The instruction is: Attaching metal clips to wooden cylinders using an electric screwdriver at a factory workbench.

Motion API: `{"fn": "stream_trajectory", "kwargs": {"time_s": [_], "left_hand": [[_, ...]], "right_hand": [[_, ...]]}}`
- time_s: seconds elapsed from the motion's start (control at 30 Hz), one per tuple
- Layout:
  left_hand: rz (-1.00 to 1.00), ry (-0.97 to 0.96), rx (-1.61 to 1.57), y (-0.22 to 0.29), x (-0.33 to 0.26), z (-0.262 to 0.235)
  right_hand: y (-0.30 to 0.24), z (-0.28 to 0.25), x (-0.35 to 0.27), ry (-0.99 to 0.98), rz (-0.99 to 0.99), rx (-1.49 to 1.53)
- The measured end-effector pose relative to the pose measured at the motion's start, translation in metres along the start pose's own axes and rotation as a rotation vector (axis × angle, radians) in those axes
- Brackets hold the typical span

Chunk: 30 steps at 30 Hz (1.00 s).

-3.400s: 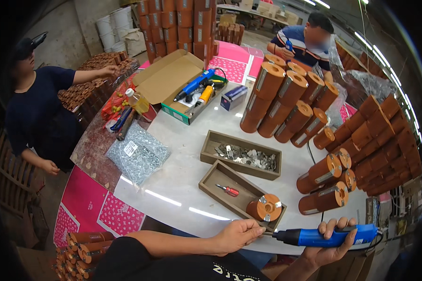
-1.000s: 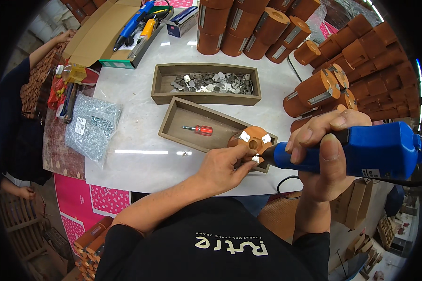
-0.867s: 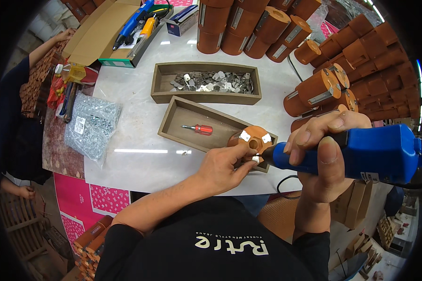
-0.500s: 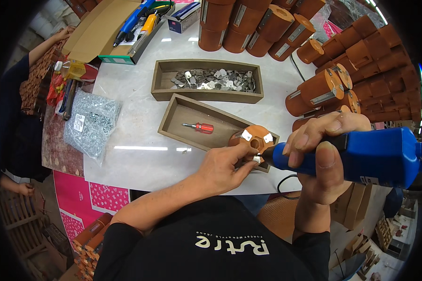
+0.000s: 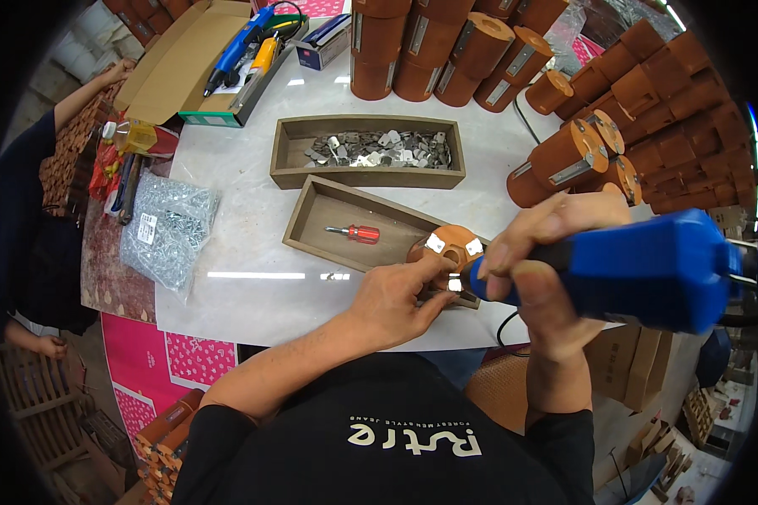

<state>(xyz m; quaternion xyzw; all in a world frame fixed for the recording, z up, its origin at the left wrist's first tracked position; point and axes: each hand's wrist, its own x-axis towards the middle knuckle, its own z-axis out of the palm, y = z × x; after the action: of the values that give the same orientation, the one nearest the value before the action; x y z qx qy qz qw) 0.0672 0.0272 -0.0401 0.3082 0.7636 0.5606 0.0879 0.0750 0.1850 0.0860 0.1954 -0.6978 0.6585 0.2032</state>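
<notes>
A brown cylinder [image 5: 456, 233], seemingly wood, stands end up at the right end of a shallow wooden box [image 5: 306, 220]. Small white-looking metal plates [image 5: 435, 243] sit around the hole in its top. My left hand [image 5: 387, 305] grips the cylinder's near left side, thumb and forefinger closed in beside the nearest plate [image 5: 455, 284]. Wrapped around a blue electric screwdriver [image 5: 640, 271], my right hand [image 5: 547, 265] holds it nearly level, its tip at that same plate. The bit and any screw are hidden by fingers. A red-handled screwdriver [image 5: 362, 234] lies inside the box.
Beyond is a second wooden box [image 5: 282, 175] of loose metal plates. A bag of screws [image 5: 168, 231] lies left, near an open carton [image 5: 181, 63] with tools. Brown cylinders [image 5: 556, 160] stand in stacks at the back and right. Another person's arm [image 5: 88, 93] shows far left.
My right hand and the electric screwdriver have shifted left and slightly down toward the cylinder. My left hand keeps its hold. The whole view has moved a little.
</notes>
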Motion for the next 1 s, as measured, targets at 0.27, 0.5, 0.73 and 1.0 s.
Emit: {"fn": "stream_trajectory", "kwargs": {"time_s": [0.27, 0.5, 0.73, 1.0], "left_hand": [[0.035, -0.139, 0.317, 0.014, 0.009, -0.017], [0.17, -0.18, 0.52, 0.013, 0.018, -0.019], [0.139, -0.064, 0.212, 0.068, 0.047, -0.052], [0.313, 0.031, 0.639, 0.121, 0.184, -0.044]], "right_hand": [[-0.011, -0.014, -0.003, 0.022, -0.094, 0.278], [-0.028, -0.073, -0.043, 0.368, -0.146, 0.154], [-0.01, -0.094, -0.109, 0.656, 0.337, 0.048], [0.004, -0.108, -0.152, 0.899, 0.456, 0.017]]}}
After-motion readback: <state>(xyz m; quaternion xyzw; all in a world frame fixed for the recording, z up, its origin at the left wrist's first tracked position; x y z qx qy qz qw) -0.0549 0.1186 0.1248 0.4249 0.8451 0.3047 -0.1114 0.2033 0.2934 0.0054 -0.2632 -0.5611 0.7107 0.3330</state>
